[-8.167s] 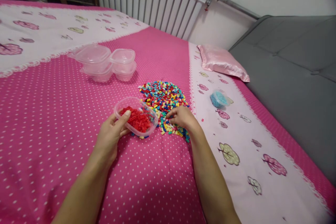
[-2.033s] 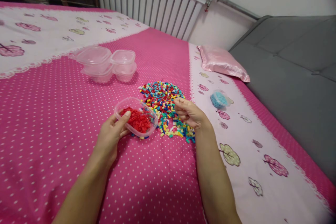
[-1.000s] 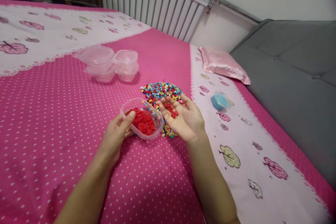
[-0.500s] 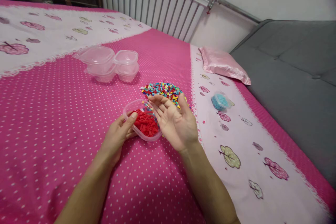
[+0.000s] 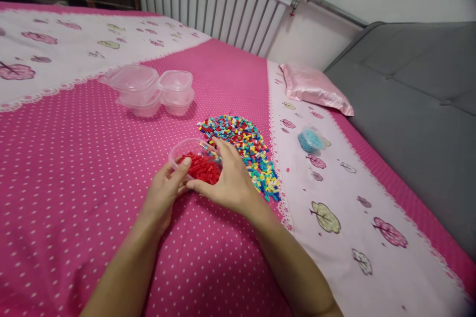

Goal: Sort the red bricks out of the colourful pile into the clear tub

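A clear plastic container (image 5: 177, 151) is tilted above the bed, with many small red building bricks (image 5: 203, 168) in it. My left hand (image 5: 169, 183) grips its left side, thumb over the rim and fingers around the outside. From the right, my right hand (image 5: 232, 178) is wrapped around the opposite side, thumb at the near rim and fingers at the far one. Just beyond the container and my right hand lies a pile of mixed-colour small bricks (image 5: 256, 151) on the polka-dot bedspread (image 5: 111, 168), partly covered by them.
Stacked clear containers (image 5: 139, 90) stand at the back left. To the right, another clear container holds light-blue pieces (image 5: 311, 139). A pink satin pillow (image 5: 316, 88) lies near the grey headboard (image 5: 412, 79). A white radiator (image 5: 219, 5) lines the wall.
My right hand has turned from an open, palm-up pose and closed on the container's right side. The container has shifted slightly left, and more of the mixed brick pile shows.
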`<state>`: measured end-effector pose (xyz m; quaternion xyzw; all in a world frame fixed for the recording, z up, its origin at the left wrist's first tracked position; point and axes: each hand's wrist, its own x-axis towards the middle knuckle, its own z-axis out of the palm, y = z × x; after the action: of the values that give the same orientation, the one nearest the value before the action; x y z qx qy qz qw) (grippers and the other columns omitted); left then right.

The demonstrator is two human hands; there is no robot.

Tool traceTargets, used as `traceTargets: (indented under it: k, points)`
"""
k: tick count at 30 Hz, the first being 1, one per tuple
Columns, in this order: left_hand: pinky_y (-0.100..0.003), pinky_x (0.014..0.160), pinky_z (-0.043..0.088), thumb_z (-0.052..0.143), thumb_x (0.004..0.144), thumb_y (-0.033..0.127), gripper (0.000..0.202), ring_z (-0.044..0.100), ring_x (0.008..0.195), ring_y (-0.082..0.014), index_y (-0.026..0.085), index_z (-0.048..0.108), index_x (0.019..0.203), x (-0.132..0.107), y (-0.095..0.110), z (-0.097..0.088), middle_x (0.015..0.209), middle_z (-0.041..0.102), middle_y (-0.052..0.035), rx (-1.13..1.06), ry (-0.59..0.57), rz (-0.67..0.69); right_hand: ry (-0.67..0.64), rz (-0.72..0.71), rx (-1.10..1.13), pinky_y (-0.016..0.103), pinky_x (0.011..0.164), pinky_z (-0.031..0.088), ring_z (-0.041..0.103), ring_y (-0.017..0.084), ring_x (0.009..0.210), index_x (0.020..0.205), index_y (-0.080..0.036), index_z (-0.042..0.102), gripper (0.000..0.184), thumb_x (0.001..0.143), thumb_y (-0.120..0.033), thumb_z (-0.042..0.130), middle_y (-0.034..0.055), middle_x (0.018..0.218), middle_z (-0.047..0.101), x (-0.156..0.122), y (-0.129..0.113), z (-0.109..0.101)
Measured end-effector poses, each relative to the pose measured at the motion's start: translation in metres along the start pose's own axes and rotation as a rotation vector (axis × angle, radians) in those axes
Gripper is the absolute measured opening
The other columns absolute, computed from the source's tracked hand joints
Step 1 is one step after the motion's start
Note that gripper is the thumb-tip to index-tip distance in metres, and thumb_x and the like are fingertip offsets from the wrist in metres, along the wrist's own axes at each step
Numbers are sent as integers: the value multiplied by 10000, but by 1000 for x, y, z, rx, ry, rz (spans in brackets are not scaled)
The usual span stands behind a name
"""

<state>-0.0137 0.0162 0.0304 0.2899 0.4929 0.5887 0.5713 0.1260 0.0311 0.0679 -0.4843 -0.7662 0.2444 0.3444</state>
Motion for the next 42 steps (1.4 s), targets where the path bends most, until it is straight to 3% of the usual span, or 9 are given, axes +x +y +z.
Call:
traceTargets:
  k: [6, 12, 18, 26, 31, 34, 37, 39, 42]
  points:
    - [-216, 530, 485, 780, 630, 517, 594, 600, 558, -125, 126, 623, 1049, -5, 0, 11, 702, 664, -9, 74, -48, 99, -64, -28, -175, 468, 1157, 260, 282, 310, 1398, 1463, -90, 247, 1029, 641, -440, 758, 198, 1489, 322, -4, 4, 6]
    - [-298, 639, 544, 574, 747, 674, 679, 672, 697, -183, 137, 572, 1163, 1, -7, 0, 862, 691, -70, 141, -111, 201, -33, -21, -187, 453, 1099, 348, 435, 301, 1285, 1422, -93, 344, 928, 609, -342, 714, 171, 1381, 473, -8, 4, -13]
    - [-356, 746, 535, 439, 849, 612, 582, 673, 821, -220, 134, 590, 1146, 7, -18, -15, 927, 694, -109, 615, 157, 563, -165, 23, -113, 462, 1014, 424, 529, 285, 1183, 1407, -178, 395, 868, 594, -272, 682, 129, 1351, 519, -62, 9, -57]
    - [-365, 771, 497, 401, 857, 533, 455, 639, 813, -238, 155, 645, 925, -1, -26, -10, 895, 687, -109, 845, 122, 678, -203, -46, -332, 486, 1138, 223, 334, 287, 1374, 1448, -210, 353, 902, 604, -190, 671, 116, 1484, 390, -112, 43, -56]
    - [-384, 854, 477, 397, 873, 514, 489, 626, 917, -257, 120, 631, 1043, -9, -29, -11, 986, 683, -142, 1032, 4, 749, -126, 39, -266, 507, 1158, 145, 212, 330, 1429, 1478, -165, 295, 1111, 541, -447, 823, 164, 1539, 277, -120, 32, -59]
    - [-396, 929, 446, 415, 882, 488, 516, 600, 1027, -270, 95, 580, 1174, -17, -29, -13, 1093, 664, -163, 1136, -74, 770, -4, 110, -78, 427, 1131, 267, 309, 265, 1402, 1484, -187, 265, 1019, 664, -598, 710, 147, 1529, 308, -135, 37, -73]
    - [-423, 1003, 395, 433, 886, 456, 538, 545, 1154, -289, 95, 508, 1278, -25, -30, -15, 1225, 613, -177, 1219, -133, 771, 255, 390, -193, 380, 1103, 313, 357, 222, 1376, 1461, -151, 314, 667, 910, -510, 424, 148, 1500, 366, -152, 60, -85]
    - [-456, 1054, 338, 435, 889, 444, 557, 504, 1215, -310, 88, 472, 1317, -29, -31, -16, 1281, 580, -190, 1271, -159, 770, 295, 588, -445, 376, 1125, 264, 341, 239, 1380, 1442, -90, 348, 597, 937, -406, 388, 177, 1486, 377, -163, 79, -85]
    - [-477, 1097, 273, 441, 888, 442, 597, 482, 1244, -333, 52, 446, 1339, -34, -30, -15, 1299, 564, -216, 1346, -194, 772, 290, 646, -575, 443, 1149, 166, 281, 308, 1400, 1420, -27, 373, 604, 946, -401, 364, 212, 1498, 339, -178, 99, -75]
